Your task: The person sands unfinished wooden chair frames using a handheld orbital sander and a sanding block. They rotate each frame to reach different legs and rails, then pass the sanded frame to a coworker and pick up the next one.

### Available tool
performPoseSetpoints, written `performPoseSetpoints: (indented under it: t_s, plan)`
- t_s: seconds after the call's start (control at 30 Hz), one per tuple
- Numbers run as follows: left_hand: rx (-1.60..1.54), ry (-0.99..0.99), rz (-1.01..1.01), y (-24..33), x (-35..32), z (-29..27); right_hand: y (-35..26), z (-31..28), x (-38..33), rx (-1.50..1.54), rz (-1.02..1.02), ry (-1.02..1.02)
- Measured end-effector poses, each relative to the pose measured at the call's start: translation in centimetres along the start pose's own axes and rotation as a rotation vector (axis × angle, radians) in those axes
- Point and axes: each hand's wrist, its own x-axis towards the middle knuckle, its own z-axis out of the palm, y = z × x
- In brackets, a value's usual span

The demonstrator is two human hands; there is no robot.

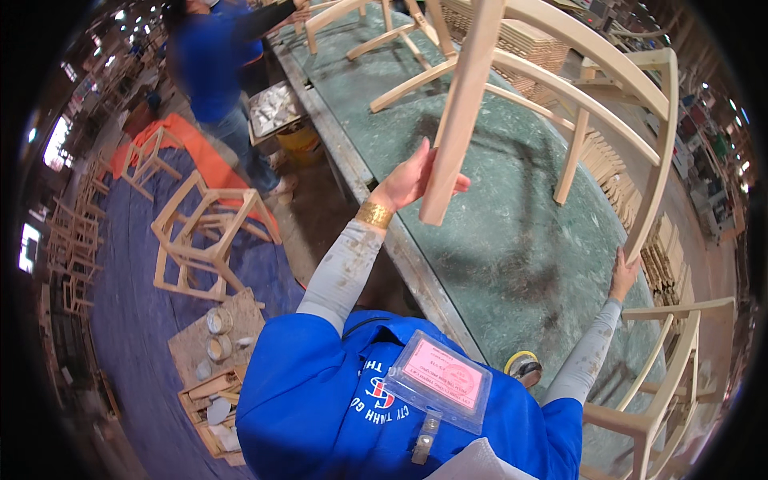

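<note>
A pale bare-wood chair frame [466, 112] is raised in front of me, tilted above the green-topped table [496, 240]. My left hand [406, 182] is closed round the lower end of its nearer leg; the leg hides part of the fingers, and the fingertips show on its right side. Over on the right, my right hand [624, 276] grips the end of the frame's other, curved leg. Two curved rails join these legs at the top. On the table close to my body lies a small round object with a yellow rim [524, 366], partly hidden by my clothing.
More wooden frames stand on the table's far end, and another chair frame [652, 400] is at the right. At left, a chair frame [212, 228] rests on blue floor covering beside a board with pots [218, 322]. A co-worker in blue [212, 68] stands beyond the table's left edge.
</note>
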Motion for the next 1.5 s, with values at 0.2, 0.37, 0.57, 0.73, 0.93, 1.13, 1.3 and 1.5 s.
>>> performPoseSetpoints:
  t_s: [0.2,0.37,0.57,0.73,0.93,1.13,1.3,1.5]
  plan:
    - [-0.207,-0.202,0.000,0.4,0.4,-2.5,-1.1,-0.2,0.5,-0.025,0.012,-0.073]
    - [0.040,-0.207,-0.039,0.5,0.9,-4.7,-1.5,-1.1,0.5,-0.206,0.049,-0.119]
    - [0.611,-0.213,0.029,4.7,1.6,-4.7,-4.9,-1.4,3.2,-0.492,0.192,-0.237]
    - [0.410,-0.280,-0.125,4.7,4.1,-5.8,-5.2,0.1,1.8,-0.527,0.183,-0.236]
    - [0.120,-0.120,-0.156,2.6,-0.6,-12.4,-2.2,-1.8,-1.3,-0.597,0.292,-0.189]
    - [-0.614,-0.182,-0.102,-5.8,-4.7,-13.0,-1.9,0.2,-0.1,-0.591,0.528,-0.216]
    - [-0.858,-0.183,-0.032,-8.8,-6.5,-11.0,-0.7,-0.4,-3.1,-0.631,0.639,-0.162]
    - [-1.135,-0.048,0.086,-9.9,-9.5,-9.9,-1.4,1.0,-2.8,-0.647,0.616,-0.189]
